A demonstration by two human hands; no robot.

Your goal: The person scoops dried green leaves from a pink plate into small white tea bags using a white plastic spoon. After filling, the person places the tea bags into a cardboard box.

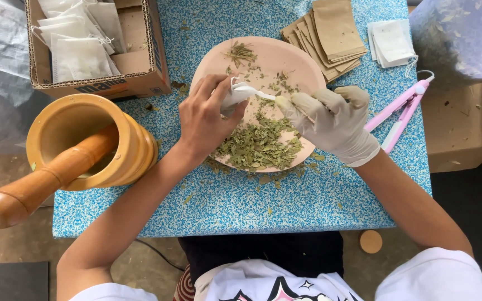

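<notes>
While held, white tea bag [235, 93] (small) gapes open.

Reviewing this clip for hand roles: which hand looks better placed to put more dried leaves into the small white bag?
Probably the right hand: gloved, fingertips at the mouth of the small white bag, just above the dried leaves on the plate. The bare left hand is occupied holding the bag.

Bright even daylight, soft faint shadows, sharp focus, slight wide-angle bending at edges
</notes>
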